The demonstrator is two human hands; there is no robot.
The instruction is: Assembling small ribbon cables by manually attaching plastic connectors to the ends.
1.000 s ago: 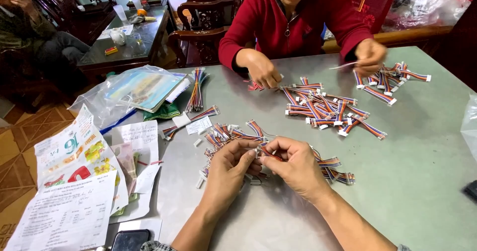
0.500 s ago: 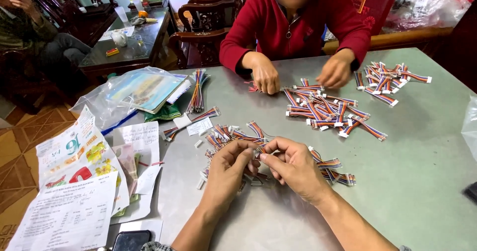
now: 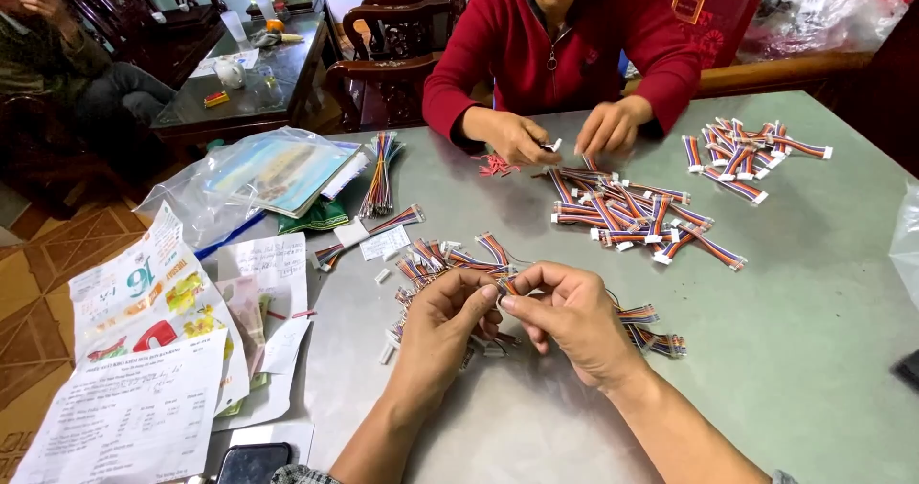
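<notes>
Bare table (image 3: pixel 823 331) right; cable bundles (image 3: pixel 450 254) crowd ahead.

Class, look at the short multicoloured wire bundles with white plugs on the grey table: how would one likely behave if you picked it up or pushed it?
Probably floppy: the wire bundles lie bent and fanned. Likely very light, since the left hand and right hand pinch one with fingertips alone. Pushed across the table, it would likely slide rather than roll, being flat.

A grey-green table (image 3: pixel 814 350) is set on a floor of orange patterned tiles (image 3: pixel 29 302), beyond which dark carved wooden chairs (image 3: pixel 383 72) and a glass-topped low table (image 3: pixel 258 82) are seen.
</notes>
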